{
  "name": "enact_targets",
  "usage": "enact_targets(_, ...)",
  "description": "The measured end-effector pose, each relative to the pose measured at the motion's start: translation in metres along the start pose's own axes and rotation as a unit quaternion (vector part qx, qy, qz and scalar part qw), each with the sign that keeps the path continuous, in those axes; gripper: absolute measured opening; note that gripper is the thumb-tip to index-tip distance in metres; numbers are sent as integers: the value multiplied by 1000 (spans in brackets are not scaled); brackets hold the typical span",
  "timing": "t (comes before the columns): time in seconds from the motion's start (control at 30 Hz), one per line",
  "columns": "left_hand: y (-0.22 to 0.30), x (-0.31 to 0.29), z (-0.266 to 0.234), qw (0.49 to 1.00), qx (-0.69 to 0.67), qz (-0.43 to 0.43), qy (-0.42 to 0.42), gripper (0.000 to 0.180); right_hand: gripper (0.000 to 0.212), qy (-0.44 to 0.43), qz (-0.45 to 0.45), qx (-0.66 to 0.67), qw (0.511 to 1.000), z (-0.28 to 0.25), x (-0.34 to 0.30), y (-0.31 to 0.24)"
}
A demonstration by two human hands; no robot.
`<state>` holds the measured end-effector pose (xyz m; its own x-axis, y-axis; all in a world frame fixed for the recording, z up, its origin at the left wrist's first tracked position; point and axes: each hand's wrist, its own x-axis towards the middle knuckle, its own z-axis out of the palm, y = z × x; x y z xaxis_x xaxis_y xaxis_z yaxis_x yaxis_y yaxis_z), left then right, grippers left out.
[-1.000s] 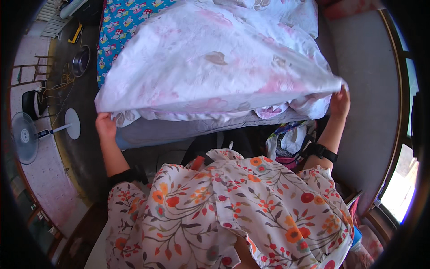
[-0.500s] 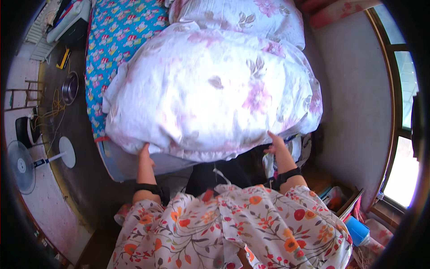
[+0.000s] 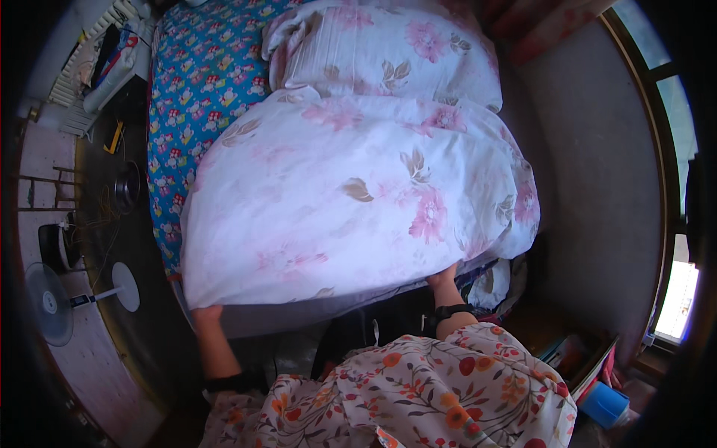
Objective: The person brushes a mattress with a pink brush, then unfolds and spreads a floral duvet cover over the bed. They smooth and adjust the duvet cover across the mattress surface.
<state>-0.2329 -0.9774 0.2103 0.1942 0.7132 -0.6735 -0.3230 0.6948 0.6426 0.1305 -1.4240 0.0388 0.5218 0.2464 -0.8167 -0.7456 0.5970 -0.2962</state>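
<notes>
A puffy white quilt point(image 3: 299, 201) with pink flowers and brown leaves lies across the bed. At its near left corner, my left hand point(image 3: 208, 313) is closed on the edge, fingers mostly tucked beneath the cloth. My right hand point(image 3: 444, 278) grips the near edge farther right, with its fingertips hidden under the fabric. Between the two hands the edge runs fairly straight. A second bundle of matching floral bedding point(image 3: 373, 56) rests behind the quilt. Blue patterned sheet point(image 3: 202, 82) shows along the bed's left side.
On the left floor stand a fan point(image 3: 51, 302), a metal basin point(image 3: 128, 185) and a yellow-and-black object point(image 3: 114, 138). A wall point(image 3: 597, 164) with a window borders the bed on the right. Near my right side are an open box of items point(image 3: 590, 358) and a blue cylindrical object point(image 3: 605, 403).
My hands have come nearer my body, the left also moving outward to the left. The quilt's near edge has been drawn toward me, and its top looks flatter and smoother.
</notes>
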Motion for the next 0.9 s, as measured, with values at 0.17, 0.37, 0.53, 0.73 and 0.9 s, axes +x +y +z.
enact_targets(0.17,30,-5,1,997,-23,64,-21,50,47,-231,-68,8,971,75,20,-72)
enact_targets(0.37,-36,9,-84,966,56,-106,229,44,35,-182,-75,-164,967,47,-43,-143)
enact_targets(0.53,-82,28,-134,927,193,-175,270,40,26,24,21,-431,902,-64,-97,-163)
enact_targets(0.73,-8,119,-44,788,578,134,165,36,19,-50,-221,-576,786,152,-35,-187)
enact_targets(0.9,206,110,144,531,392,751,5,35,23,-222,-736,-371,520,444,-72,-262)
